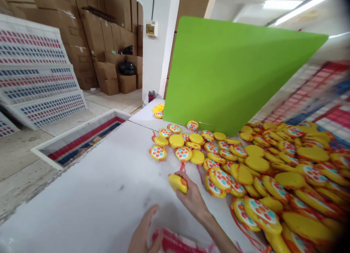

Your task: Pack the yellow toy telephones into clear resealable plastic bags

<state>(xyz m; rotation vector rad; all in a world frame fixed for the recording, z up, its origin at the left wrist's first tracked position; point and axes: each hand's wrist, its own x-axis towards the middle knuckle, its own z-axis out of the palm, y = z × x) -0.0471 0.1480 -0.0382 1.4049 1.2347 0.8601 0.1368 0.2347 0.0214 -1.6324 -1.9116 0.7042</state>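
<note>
My right hand (193, 198) is closed on a yellow oval toy (177, 183), whose plain yellow back faces up, above the white tabletop (109, 183). At the bottom edge my left hand (144, 231) has its fingers and thumb apart, with nothing between them that I can see. Beside its thumb lies a pink, shiny package (177, 242), cut off by the frame. A large heap of similar yellow toys (257, 163) with orange edges and dotted white faces spreads over the right side. Red cords hang from some of them.
A green board (226, 70) stands upright behind the toys. Left of the table sits a white crate (57, 158) on the floor. Stacked white baskets (46, 76) and cardboard boxes (109, 76) stand farther back. More yellow pieces (158, 110) lie at the table's far end.
</note>
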